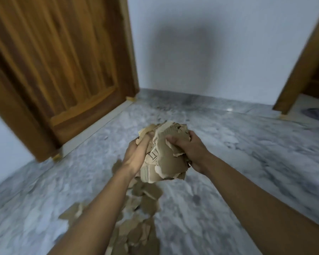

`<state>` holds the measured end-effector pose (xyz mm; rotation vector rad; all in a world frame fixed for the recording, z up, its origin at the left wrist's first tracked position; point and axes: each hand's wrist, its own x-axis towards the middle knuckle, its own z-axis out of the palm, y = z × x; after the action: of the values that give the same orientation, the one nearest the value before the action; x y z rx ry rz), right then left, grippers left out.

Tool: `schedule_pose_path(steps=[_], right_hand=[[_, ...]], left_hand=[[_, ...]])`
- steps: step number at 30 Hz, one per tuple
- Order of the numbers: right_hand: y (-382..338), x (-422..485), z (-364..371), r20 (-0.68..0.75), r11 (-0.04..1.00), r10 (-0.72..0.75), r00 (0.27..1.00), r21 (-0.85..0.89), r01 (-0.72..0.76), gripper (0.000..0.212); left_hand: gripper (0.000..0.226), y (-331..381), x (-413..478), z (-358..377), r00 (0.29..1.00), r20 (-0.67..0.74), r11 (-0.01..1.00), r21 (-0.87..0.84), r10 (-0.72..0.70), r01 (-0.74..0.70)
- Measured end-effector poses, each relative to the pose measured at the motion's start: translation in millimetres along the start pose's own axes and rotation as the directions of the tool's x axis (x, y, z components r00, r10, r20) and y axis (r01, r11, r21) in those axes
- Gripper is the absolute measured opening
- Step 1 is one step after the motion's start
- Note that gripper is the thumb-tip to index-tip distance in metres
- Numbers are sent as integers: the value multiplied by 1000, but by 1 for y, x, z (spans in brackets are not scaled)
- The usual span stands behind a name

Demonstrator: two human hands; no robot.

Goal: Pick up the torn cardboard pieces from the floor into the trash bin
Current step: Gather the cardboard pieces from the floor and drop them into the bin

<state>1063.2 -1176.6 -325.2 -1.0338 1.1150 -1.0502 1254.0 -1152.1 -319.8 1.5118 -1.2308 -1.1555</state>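
Note:
A bundle of torn brown cardboard pieces [164, 153] is held up in front of me between both hands. My left hand [134, 155] grips its left side with fingers curled into the pieces. My right hand [190, 150] grips the right side, thumb pressed over the top pieces. Several more torn cardboard pieces [136, 223] lie scattered on the grey marble floor [247, 172] below my forearms. No trash bin is in view.
A wooden door [59, 70] stands at the left in its frame. A white wall [210, 52] rises ahead. At the far right a second wooden door frame [302, 70] opens onto another room with something dark [317, 115] on its floor.

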Motion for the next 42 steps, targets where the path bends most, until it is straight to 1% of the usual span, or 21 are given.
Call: schedule_pose_path(steps=[3, 5, 7, 9, 11, 12, 15, 17, 18, 20, 22, 25, 28, 30, 32, 34, 36, 37, 39, 41, 42], right_hand=[[-33, 0, -91, -77, 999, -34, 996, -2, 34, 81], [-53, -3, -154, -128, 998, -59, 990, -22, 56, 78], [-71, -7, -210, -188, 997, -73, 979, -28, 69, 72], [-91, -17, -269, -255, 995, -101, 962, -30, 97, 78], [-111, -29, -326, -308, 991, -133, 942, -32, 129, 80], [-122, -39, -355, -339, 988, -154, 928, -28, 154, 75], [-157, -76, -441, -426, 969, -242, 872, -68, 236, 55], [-176, -101, -489, -473, 948, -316, 822, -144, 282, 42], [-185, -116, -517, -498, 937, -350, 794, -176, 303, 41], [-195, -141, -568, -544, 925, -381, 748, -217, 312, 54], [-197, -165, -615, -597, 915, -404, 693, -272, 299, 70], [-195, -193, -666, -638, 889, -457, 620, -341, 304, 72], [-187, -212, -710, -672, 873, -488, 558, -391, 292, 67], [-176, -214, -743, -702, 872, -488, 518, -421, 251, 65], [-158, -211, -774, -746, 887, -455, 487, -428, 173, 72], [-133, -208, -806, -762, 882, -378, 526, -470, -46, 91], [-107, -209, -830, -762, 793, -257, 594, -518, -322, 115], [-96, -211, -840, -783, 769, -189, 593, -494, -407, 121], [-80, -210, -855, -827, 770, -128, 547, -430, -470, 123], [-73, -205, -861, -836, 742, -120, 535, -434, -511, 113], [-72, -200, -861, -832, 723, -109, 544, -442, -531, 102]], left_hand=[[40, 44, 15, 85, 983, 135, 991, 30, 125, -130], [38, 72, 26, 145, 964, 209, 985, 18, 161, -169], [41, 95, 37, 199, 947, 260, 980, 4, 191, -199], [43, 119, 42, 258, 926, 310, 974, 0, 215, -227], [33, 144, 40, 315, 907, 342, 967, -16, 245, -256], [28, 159, 37, 345, 894, 364, 962, -20, 260, -271], [23, 204, 24, 436, 847, 439, 947, -24, 298, -321], [26, 228, 17, 489, 814, 486, 938, -40, 320, -344], [31, 240, 10, 520, 790, 516, 932, -50, 331, -358], [41, 257, -2, 575, 748, 565, 923, -66, 347, -379], [42, 268, -14, 628, 709, 608, 917, -87, 358, -389], [37, 272, -25, 693, 650, 663, 910, -123, 372, -395], [35, 269, -30, 753, 601, 721, 922, -141, 346, -361], [38, 264, -30, 791, 574, 751, 932, -151, 325, -330], [44, 254, -23, 825, 544, 788, 939, -120, 288, -323], [40, 236, -14, 855, 499, 845, 924, 19, 190, -383], [37, 212, -3, 871, 445, 893, 859, 179, 62, -479], [44, 203, -1, 875, 445, 896, 841, 248, -10, -481], [57, 189, 3, 878, 458, 885, 806, 334, -89, -489], [62, 183, 12, 879, 501, 859, 785, 379, -102, -490], [61, 184, 15, 876, 520, 850, 797, 369, -81, -478]])
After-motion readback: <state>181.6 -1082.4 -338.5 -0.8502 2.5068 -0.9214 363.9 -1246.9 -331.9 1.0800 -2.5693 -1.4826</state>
